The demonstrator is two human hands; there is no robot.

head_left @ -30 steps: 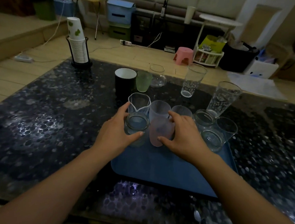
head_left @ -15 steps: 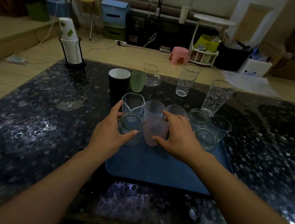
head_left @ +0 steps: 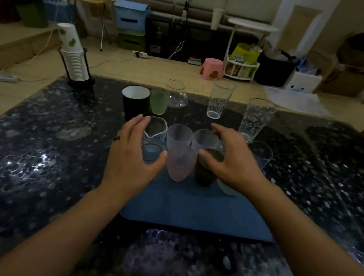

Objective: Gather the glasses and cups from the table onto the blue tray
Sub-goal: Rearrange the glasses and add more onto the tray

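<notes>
The blue tray (head_left: pixel 193 208) lies on the dark speckled table in front of me. At its far end stand a spouted clear glass (head_left: pixel 155 127), two frosted cups (head_left: pixel 179 134), a pink frosted cup (head_left: pixel 180 162), a dark cup (head_left: pixel 204 172), a small clear jar (head_left: pixel 151 151) and a clear glass (head_left: pixel 260 155). My left hand (head_left: pixel 131 158) cups the jar, thumb across its front. My right hand (head_left: pixel 231 161) arches over the dark cup with fingers spread, hiding other cups. Beyond the tray stand a black mug (head_left: pixel 135 101), a green cup (head_left: pixel 159 101), a round glass (head_left: pixel 176 96) and two tall glasses (head_left: pixel 220 97).
A holder with a stack of paper cups (head_left: pixel 73 61) stands at the table's far left corner. Past the far edge of the table lies wooden floor with a pink stool (head_left: pixel 211 67), a white rack and storage boxes.
My right hand has lifted and shifted right off the pink cup, uncovering a dark cup beneath it. The left hand stays around the jar.
</notes>
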